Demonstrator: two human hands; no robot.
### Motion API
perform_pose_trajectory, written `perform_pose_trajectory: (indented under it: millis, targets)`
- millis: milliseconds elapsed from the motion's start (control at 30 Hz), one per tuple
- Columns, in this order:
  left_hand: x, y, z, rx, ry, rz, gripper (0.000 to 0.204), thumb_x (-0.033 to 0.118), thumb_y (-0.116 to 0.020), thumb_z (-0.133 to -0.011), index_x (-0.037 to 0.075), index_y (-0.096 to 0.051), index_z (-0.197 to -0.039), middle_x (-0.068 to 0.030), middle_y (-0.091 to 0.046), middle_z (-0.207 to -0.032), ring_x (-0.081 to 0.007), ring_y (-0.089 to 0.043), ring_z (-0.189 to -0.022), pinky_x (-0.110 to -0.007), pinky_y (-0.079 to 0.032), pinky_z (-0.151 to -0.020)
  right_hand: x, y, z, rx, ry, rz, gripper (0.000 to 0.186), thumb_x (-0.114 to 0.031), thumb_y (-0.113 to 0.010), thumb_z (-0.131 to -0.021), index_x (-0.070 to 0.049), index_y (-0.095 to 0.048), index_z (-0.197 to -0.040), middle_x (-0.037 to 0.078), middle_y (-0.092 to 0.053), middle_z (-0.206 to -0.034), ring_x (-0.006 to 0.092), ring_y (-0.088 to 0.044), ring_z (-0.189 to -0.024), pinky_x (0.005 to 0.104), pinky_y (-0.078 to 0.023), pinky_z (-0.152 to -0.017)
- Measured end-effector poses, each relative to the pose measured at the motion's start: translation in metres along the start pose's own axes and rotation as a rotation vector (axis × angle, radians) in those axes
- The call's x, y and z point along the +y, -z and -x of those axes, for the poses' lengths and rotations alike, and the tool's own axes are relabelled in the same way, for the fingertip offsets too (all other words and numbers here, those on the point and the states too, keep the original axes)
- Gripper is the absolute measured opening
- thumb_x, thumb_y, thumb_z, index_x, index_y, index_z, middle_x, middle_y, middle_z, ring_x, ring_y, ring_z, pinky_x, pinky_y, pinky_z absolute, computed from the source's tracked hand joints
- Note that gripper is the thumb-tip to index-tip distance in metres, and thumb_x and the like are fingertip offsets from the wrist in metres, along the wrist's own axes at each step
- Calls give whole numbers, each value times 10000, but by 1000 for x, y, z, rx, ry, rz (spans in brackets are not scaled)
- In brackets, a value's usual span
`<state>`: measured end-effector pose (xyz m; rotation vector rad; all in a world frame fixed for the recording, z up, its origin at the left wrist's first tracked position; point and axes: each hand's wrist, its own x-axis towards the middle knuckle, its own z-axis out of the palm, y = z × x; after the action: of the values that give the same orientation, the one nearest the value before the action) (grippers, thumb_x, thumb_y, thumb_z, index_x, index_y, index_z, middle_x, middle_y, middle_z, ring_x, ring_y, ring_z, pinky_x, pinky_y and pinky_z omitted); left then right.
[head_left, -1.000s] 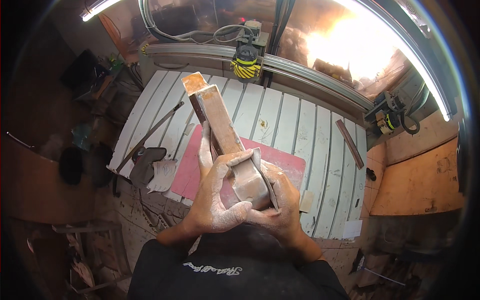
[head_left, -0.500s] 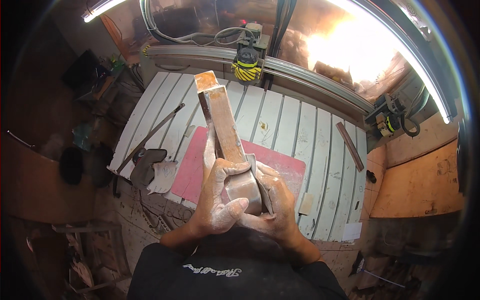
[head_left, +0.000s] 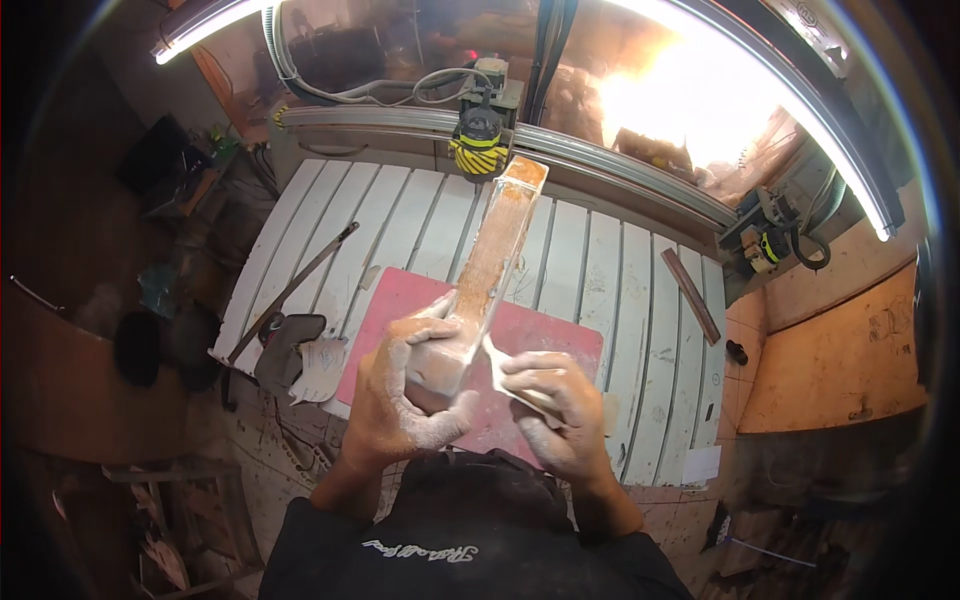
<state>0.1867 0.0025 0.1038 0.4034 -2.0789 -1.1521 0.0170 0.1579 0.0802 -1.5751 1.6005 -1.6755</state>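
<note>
A long dusty wooden piece (head_left: pixel 495 245), orange-tinted at its far end and wider at its near end, points away from me over a pink board (head_left: pixel 545 335). My left hand (head_left: pixel 395 385), coated in pale powder, is closed round its near end. My right hand (head_left: pixel 555 410) is closed on a folded pale sheet (head_left: pixel 500 360), perhaps sandpaper, just right of the wood's near end, with the sheet's upper tip close to the wood's side.
A white slatted bench (head_left: pixel 650 380) bears a long metal bar (head_left: pixel 300 280), a grey tool (head_left: pixel 285 355), papers and a brown strip (head_left: pixel 690 295). Behind are a machine head (head_left: pixel 478 140) on a rail and a second unit (head_left: pixel 760 240). An orange board (head_left: pixel 820 370) stands at right.
The wooden piece has swung rightward at its far end and turned. My right hand has drawn away to the right with the sheet, which earlier was wrapped over the near end.
</note>
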Motion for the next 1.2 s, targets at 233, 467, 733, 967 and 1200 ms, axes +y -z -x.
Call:
perform_pose_trajectory:
  millis: [233, 467, 733, 967, 1200]
  targets:
    - [-14, -1, -12, 124, -10, 35, 734, 67, -652, -582, -11, -574, -1307, -198, -639, -1281, -263, -654, -1113, -405, -511, -1050, 7, 28, 15, 398, -385, -427, 216, 27, -708, -952, 28, -585, -1130, 127, -697, -1001, 159, -687, -777, 303, -584, -682]
    - [-14, 7, -24, 68, -14, 54, 634, 42, -714, -620, -36, -646, -1246, -222, -700, -1238, -281, -700, -1143, -391, -542, -1011, 24, 30, 19, 434, -593, -730, 206, -8, -661, -981, 21, -601, -1176, 117, -706, -984, 199, -744, -816, 326, -621, -689]
    - [-30, 8, -15, 45, -123, 53, 698, 12, -754, -629, 17, -513, -1284, -317, -662, -1289, -359, -685, -1226, -445, -545, -1040, 50, 37, 51, 440, -704, -554, 187, -45, -677, -961, -57, -569, -1113, 61, -680, -921, 148, -696, -785, 299, -587, -713]
    - [-39, 3, -12, 99, -238, 35, 741, 7, -826, -674, 35, -454, -1314, -298, -662, -1319, -419, -693, -1258, -469, -580, -1034, 71, 47, 87, 551, -780, -550, 224, -55, -690, -956, -58, -576, -1149, 45, -663, -905, 135, -671, -767, 297, -567, -703]
    - [-48, -3, -15, 175, -358, 98, 695, 30, -852, -681, 80, -469, -1257, -313, -658, -1317, -434, -703, -1239, -483, -602, -990, 83, 42, 104, 563, -851, -524, 203, -41, -672, -959, -61, -583, -1140, 38, -665, -928, 137, -672, -779, 296, -565, -696]
